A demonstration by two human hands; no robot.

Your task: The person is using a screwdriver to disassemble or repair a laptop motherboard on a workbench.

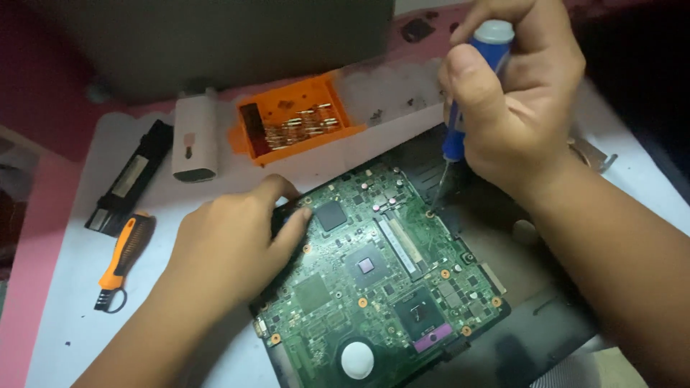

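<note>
Screwdriver on green circuit board.
Right hand [521, 93] fisted around blue screwdriver [460, 108], tip on circuit board [374, 280]; left hand [230, 244] pressed flat, fingers together, on board edge.

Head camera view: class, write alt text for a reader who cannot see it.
A right hand holds a blue screwdriver upright, its tip on a screw hole of a green circuit board, while the left hand rests on the board's left edge. An orange bit case and an orange-handled tool lie on the white mat.
</note>
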